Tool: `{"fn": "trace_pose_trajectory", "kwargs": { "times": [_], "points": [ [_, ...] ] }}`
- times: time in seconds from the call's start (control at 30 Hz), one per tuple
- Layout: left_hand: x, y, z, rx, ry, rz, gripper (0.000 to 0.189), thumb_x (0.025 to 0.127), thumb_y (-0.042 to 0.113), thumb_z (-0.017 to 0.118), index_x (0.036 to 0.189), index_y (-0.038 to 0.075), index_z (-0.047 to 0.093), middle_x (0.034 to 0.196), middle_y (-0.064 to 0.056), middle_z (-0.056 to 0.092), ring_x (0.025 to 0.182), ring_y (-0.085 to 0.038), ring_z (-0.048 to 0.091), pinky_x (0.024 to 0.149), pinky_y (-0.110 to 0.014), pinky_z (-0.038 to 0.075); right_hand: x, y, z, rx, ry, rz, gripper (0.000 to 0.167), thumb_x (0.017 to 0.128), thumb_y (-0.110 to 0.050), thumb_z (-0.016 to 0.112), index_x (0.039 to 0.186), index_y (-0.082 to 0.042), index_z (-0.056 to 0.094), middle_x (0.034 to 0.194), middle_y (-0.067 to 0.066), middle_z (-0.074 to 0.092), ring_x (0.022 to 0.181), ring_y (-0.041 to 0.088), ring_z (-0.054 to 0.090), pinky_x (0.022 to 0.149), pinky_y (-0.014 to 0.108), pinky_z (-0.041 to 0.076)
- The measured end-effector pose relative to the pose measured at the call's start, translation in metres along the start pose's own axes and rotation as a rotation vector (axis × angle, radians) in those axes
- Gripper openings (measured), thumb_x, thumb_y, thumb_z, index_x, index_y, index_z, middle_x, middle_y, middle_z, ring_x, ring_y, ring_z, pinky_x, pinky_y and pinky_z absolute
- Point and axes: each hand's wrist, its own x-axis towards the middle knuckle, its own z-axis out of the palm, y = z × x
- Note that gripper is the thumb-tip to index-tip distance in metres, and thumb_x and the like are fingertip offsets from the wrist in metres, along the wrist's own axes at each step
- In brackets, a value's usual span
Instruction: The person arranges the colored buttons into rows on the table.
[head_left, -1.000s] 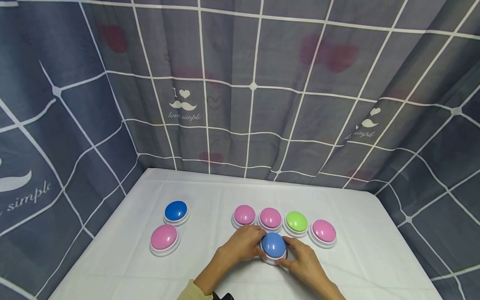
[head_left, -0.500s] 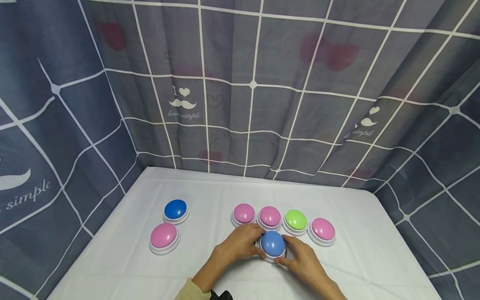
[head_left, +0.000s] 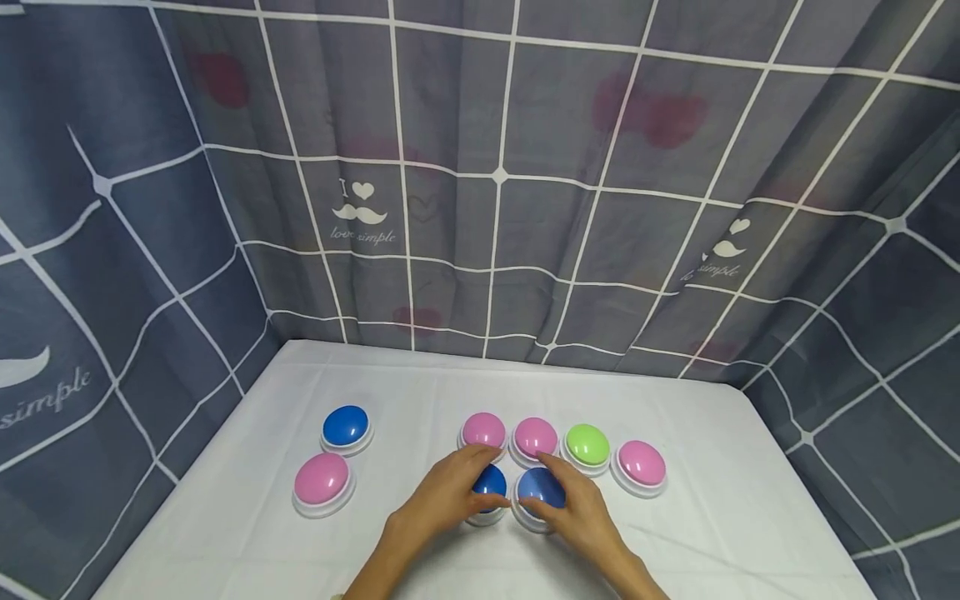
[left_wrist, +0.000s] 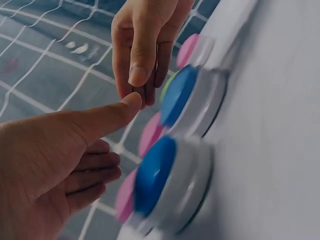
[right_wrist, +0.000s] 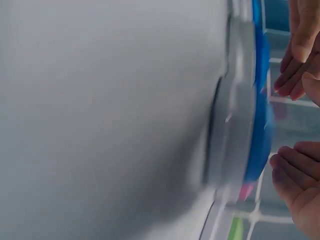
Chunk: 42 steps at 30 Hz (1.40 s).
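Two blue dome push buttons with white bases stand side by side on the white table (head_left: 420,400), the left blue button (head_left: 491,480) and the right blue button (head_left: 534,483). My left hand (head_left: 438,496) hovers over the left one, its fingers partly covering the dome. Above the right one is my right hand (head_left: 581,508), thumb and fingers spread apart. The left wrist view shows gaps between both hands and the blue domes (left_wrist: 156,172). Neither hand holds anything. Just behind them stand two pink buttons (head_left: 483,429) and a green button (head_left: 587,444).
Another pink button (head_left: 641,463) ends the back row at the right. At the table's left are a separate blue button (head_left: 346,426) and a pink button (head_left: 322,480). A grey checked curtain (head_left: 450,217) surrounds the table's back and sides.
Both hands gripped the right blue button between them earlier. They have let go and lifted, the left hand moving left, and the left blue button now shows beneath it.
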Motion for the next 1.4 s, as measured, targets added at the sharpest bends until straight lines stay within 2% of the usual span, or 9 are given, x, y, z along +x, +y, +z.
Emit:
{"fn": "trace_pose_trajectory", "kwargs": {
  "times": [0.13,0.23,0.33,0.57,0.67,0.87,1.1,1.27,1.4],
  "points": [
    [-0.022,-0.013,-0.021,0.002,0.086,-0.075,0.067,0.079,0.041,0.082,0.131,0.003,0.061,0.127,-0.011,0.063,0.118,-0.029,0.059,0.099,-0.047,0.048,0.013,-0.024,0.015,0.069,-0.053,-0.035,0.065,0.076,-0.031,0.086,0.13,-0.006,0.063,0.127,0.01,0.065,0.118,0.027,0.061,0.097,0.047,0.049],
    [-0.041,-0.024,-0.037,0.019,0.15,-0.176,0.066,0.078,0.039,0.084,0.129,0.003,0.063,0.126,-0.012,0.063,0.118,-0.031,0.059,0.098,-0.049,0.048,0.021,-0.042,0.029,0.096,-0.113,-0.06,0.065,0.08,-0.037,0.083,0.133,-0.007,0.061,0.129,0.009,0.064,0.12,0.027,0.059,0.098,0.048,0.049],
    [-0.061,-0.035,-0.054,0.036,0.181,-0.294,0.065,0.078,0.036,0.084,0.129,0.002,0.062,0.128,-0.015,0.062,0.12,-0.034,0.058,0.098,-0.051,0.048,0.028,-0.059,0.042,0.101,-0.158,-0.086,0.065,0.082,-0.039,0.081,0.135,-0.008,0.06,0.131,0.008,0.063,0.122,0.026,0.058,0.1,0.046,0.048],
    [-0.105,-0.07,-0.086,0.106,0.25,-0.414,0.075,0.075,0.035,0.087,0.131,-0.005,0.057,0.128,-0.025,0.058,0.115,-0.043,0.057,0.092,-0.06,0.047,0.04,-0.09,0.074,0.063,-0.218,-0.14,0.066,0.083,-0.041,0.079,0.137,-0.009,0.058,0.133,0.007,0.061,0.123,0.022,0.057,0.101,0.039,0.047],
    [-0.121,-0.079,-0.096,0.1,0.246,-0.489,0.082,0.074,0.039,0.086,0.133,-0.007,0.053,0.128,-0.027,0.055,0.113,-0.044,0.055,0.089,-0.063,0.048,0.045,-0.105,0.088,0.076,-0.259,-0.164,0.066,0.083,-0.041,0.079,0.137,-0.008,0.058,0.132,0.005,0.062,0.122,0.019,0.058,0.1,0.035,0.048],
    [-0.139,-0.092,-0.105,0.096,0.204,-0.539,0.098,0.071,0.048,0.086,0.136,-0.013,0.044,0.131,-0.033,0.048,0.117,-0.049,0.049,0.088,-0.068,0.044,0.048,-0.13,0.117,0.118,-0.373,-0.113,0.07,0.081,-0.046,0.081,0.137,-0.01,0.059,0.132,-0.001,0.062,0.123,0.015,0.056,0.101,0.033,0.047],
    [-0.15,-0.106,-0.103,0.08,0.079,-0.595,0.109,0.069,0.05,0.086,0.136,-0.019,0.036,0.132,-0.039,0.042,0.12,-0.054,0.042,0.09,-0.071,0.042,0.054,-0.146,0.149,0.007,-0.401,-0.149,0.065,0.077,-0.041,0.085,0.13,-0.009,0.064,0.122,-0.003,0.067,0.113,0.008,0.06,0.095,0.026,0.048],
    [-0.156,-0.115,-0.095,0.064,0.136,-0.538,0.102,0.065,0.042,0.091,0.131,-0.019,0.042,0.124,-0.036,0.048,0.115,-0.052,0.048,0.09,-0.069,0.043,0.056,-0.148,0.164,-0.056,-0.367,-0.18,0.067,0.072,-0.039,0.088,0.127,-0.008,0.064,0.117,-0.001,0.068,0.108,0.007,0.061,0.091,0.024,0.049],
    [-0.157,-0.118,-0.087,0.021,0.162,-0.504,0.092,0.066,0.036,0.091,0.128,-0.016,0.048,0.118,-0.029,0.054,0.11,-0.048,0.054,0.089,-0.066,0.045,0.057,-0.145,0.174,-0.083,-0.377,-0.157,0.075,0.069,-0.041,0.09,0.131,-0.007,0.061,0.121,-0.001,0.066,0.111,0.008,0.06,0.092,0.024,0.049]
  ]
}}
